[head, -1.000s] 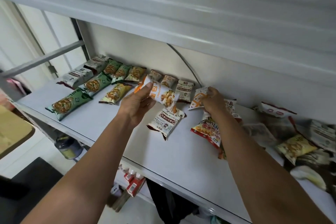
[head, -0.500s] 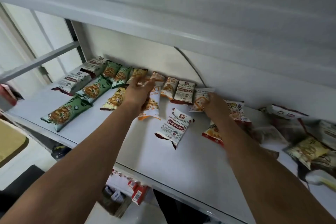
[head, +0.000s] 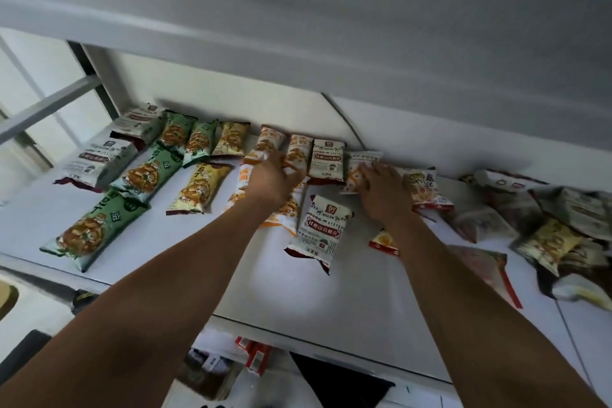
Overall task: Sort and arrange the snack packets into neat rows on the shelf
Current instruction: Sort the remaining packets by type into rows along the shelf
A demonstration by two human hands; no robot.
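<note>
On the shelf [head: 347,301] the left hand [head: 270,177] lies on top of an orange-and-white packet [head: 243,182] in the near row, between a yellow packet [head: 198,187] on its left and a white-and-maroon packet [head: 323,227] on its right. The orange-and-white packet's long axis runs near to far and leans a little right at the near end. It lies directly under the palm, so the left hand is the nearer one to square it up, probably by a small turn. Blur hides those fingers: I cannot tell whether they pinch the wrapper or only rest on it. The right hand [head: 381,190] presses straight fingers flat on a pale packet [head: 356,162] at the right end of the far row. Unsorted packets [head: 546,225] are heaped far to the right.
</note>
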